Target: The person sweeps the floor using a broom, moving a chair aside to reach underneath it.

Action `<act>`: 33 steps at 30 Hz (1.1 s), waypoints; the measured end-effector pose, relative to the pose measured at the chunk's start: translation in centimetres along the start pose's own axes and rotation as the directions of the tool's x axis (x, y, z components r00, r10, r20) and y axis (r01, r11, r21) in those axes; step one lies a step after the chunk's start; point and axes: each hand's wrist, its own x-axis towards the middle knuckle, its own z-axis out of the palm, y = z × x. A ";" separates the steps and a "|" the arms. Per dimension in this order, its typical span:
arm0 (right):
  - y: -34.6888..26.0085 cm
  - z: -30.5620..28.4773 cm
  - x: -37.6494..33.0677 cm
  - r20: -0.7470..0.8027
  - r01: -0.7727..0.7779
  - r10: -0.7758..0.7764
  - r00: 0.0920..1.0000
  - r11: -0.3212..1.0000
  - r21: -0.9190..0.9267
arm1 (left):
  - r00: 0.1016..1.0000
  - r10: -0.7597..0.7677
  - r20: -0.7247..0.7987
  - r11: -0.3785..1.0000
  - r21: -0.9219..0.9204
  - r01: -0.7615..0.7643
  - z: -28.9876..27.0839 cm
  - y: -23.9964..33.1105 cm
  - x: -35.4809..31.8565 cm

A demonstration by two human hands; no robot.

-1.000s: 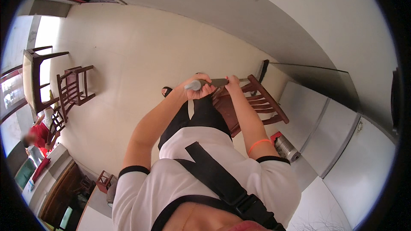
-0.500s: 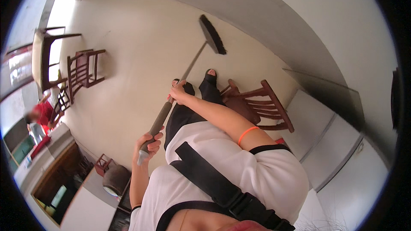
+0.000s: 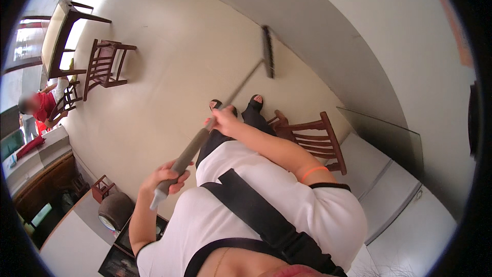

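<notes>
I hold a long grey-handled broom with both hands. My left hand grips the handle near its upper end. Farther down the shaft, my right hand is closed around it, with an orange band on that wrist. The dark broom head rests on the pale floor near the base of the wall, ahead of my feet in dark sandals.
A wooden chair stands just right of my legs. Another chair and a table are at the far left, where a person in red sits. A small stool and cabinets lie lower left.
The broom head has swung right, toward the wall, and turned edge-on. My left hand stays at the handle's end; a second ago both hands were together near the chair.
</notes>
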 end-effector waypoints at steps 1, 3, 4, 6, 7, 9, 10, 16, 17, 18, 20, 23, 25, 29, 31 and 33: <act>-0.4 -2.0 0.2 -0.017 -0.003 0.003 1.000 1.000 0.017 | 0.999 -0.034 0.024 0.999 0.029 0.033 0.2 0.7 1.0; -2.3 -4.0 -2.1 -0.191 0.082 -0.066 0.979 0.993 0.080 | 0.991 -0.124 0.055 0.984 0.137 0.115 0.9 2.1 4.0; -2.7 -6.4 -2.3 -0.222 0.123 -0.094 0.970 0.985 0.119 | 0.985 -0.167 0.053 0.966 0.210 0.152 1.5 2.6 5.9; -3.9 -11.7 -1.9 -0.295 0.186 -0.144 0.945 0.975 0.121 | 0.968 -0.253 -0.006 0.926 0.289 0.243 3.1 3.0 10.6; -4.6 -14.3 -2.0 -0.347 0.206 -0.163 0.924 0.974 0.093 | 0.948 -0.298 0.108 0.912 0.326 0.250 2.8 2.7 13.7; -5.3 -20.8 -0.7 -0.416 0.229 -0.160 0.895 0.966 0.122 | 0.905 -0.408 0.118 0.883 0.304 0.359 4.6 2.6 18.2; -6.2 -22.3 -0.9 -0.465 0.190 -0.138 0.874 0.980 0.066 | 0.903 -0.417 0.099 0.876 0.307 0.371 5.2 2.4 20.1; -9.3 -26.5 2.9 -0.587 0.122 -0.076 0.806 0.992 0.039 | 0.806 -0.532 0.259 0.802 -0.152 0.578 2.9 2.7 29.0; -9.2 -26.9 4.4 -0.501 0.118 -0.087 0.861 0.993 0.029 | 0.796 -0.523 0.305 0.748 -0.284 0.600 1.7 3.1 28.9; -8.8 -27.0 5.9 -0.407 0.117 -0.099 0.908 0.993 0.018 | 0.850 -0.474 0.227 0.773 -0.355 0.526 0.9 3.7 27.6; -6.8 -25.1 9.8 -0.454 0.101 -0.112 0.884 0.994 -0.048 | 0.927 -0.371 0.059 0.898 -0.231 0.374 -0.2 4.8 23.3; -3.8 -18.0 13.4 -0.398 0.019 -0.221 0.890 0.892 -0.452 | 0.982 -0.173 0.080 0.929 -0.319 0.190 -4.6 4.2 16.6; -2.9 -8.0 11.6 -0.437 -0.050 -0.059 0.898 0.971 -0.235 | 0.994 -0.071 0.083 0.895 -0.435 0.100 -7.3 4.0 12.1; 0.0 1.1 13.8 -0.263 -0.087 -0.025 0.964 0.911 -0.403 | 0.989 0.146 -0.021 0.854 -0.503 -0.137 -9.2 2.9 5.4; 1.3 2.8 15.9 -0.228 -0.079 -0.054 0.972 0.840 -0.536 | 0.977 0.211 -0.031 0.834 -0.516 -0.196 -9.7 1.9 3.7; 1.9 4.8 16.6 -0.176 -0.063 -0.062 0.983 0.778 -0.625 | 0.959 0.282 -0.020 0.811 -0.529 -0.250 -10.7 0.8 3.0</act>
